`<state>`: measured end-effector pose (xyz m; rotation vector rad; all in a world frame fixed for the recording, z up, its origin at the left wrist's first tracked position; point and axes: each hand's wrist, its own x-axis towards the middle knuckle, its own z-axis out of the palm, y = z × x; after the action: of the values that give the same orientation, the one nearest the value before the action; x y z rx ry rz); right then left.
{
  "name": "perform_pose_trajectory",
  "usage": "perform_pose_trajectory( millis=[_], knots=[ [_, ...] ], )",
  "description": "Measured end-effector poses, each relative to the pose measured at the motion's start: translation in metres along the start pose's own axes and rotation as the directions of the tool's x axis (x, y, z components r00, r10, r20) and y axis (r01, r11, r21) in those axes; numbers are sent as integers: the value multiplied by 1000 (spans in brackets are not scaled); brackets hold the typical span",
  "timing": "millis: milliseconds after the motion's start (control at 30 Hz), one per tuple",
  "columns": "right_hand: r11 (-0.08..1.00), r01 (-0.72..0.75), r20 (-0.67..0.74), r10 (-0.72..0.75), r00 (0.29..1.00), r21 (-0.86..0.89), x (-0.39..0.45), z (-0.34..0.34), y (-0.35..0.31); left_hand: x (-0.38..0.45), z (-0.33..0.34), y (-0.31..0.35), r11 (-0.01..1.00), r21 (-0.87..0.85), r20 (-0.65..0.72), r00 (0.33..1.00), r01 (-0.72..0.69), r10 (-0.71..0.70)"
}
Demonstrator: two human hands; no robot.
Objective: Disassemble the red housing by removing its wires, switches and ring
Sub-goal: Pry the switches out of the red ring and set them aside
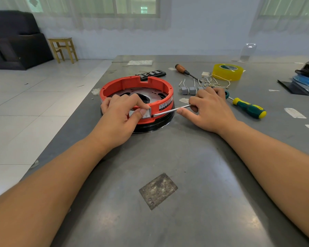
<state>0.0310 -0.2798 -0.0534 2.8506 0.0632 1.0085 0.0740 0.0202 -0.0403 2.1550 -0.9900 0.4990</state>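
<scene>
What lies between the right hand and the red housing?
In the head view, a thin metal strip spans the gap: the right hand pinches one end, and the other end reaches the red housing beside the left hand.

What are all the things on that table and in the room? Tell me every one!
red housing: 1, red ring-shaped, left-centre of table
black base: 1, black, under the housing
metal strip: 1, silver, at the housing's front
grey switches: about 3, grey, right of the housing
loose wires: several, pale, by the tape
tape roll: 1, yellow, far right
wooden-handled screwdriver: 1, brown, behind the switches
green screwdriver: 1, green and yellow, right
black case: 1, behind the housing
stool: 1, wooden, on the floor
sofa: 1, dark, far left
left hand: pinches the housing's front
right hand: holds the metal strip
</scene>
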Motion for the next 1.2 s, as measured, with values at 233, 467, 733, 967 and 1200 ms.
perform_pose_trajectory(
  millis=[233, 467, 733, 967, 1200],
  knots=[
    [999, 48, -11, -48, 999, -5, 10, 4, 4, 2, -2, 2, 999, -12, 41, 998, 39, -39],
    [999, 51, -17, -51, 999, 17, 17, 8, 5, 4, -3, 4, 994, 4, 87, 990, 109, -109],
    [998, 32, -24, -33, 999, -54, 6, -5, 3, -1, -1, 3, 1000, -15, 38, 999, 27, -26],
    [990, -21, -5, 21, 1000, -141, -12, -19, -9, -2, -4, 1, 1000, -10, 38, 999, -2, 2],
    [990, -12, -41, 7, 999, -141, -8, -23, -12, -1, -3, 3, 1000, -14, 28, 1000, 10, -9]
  ],
)
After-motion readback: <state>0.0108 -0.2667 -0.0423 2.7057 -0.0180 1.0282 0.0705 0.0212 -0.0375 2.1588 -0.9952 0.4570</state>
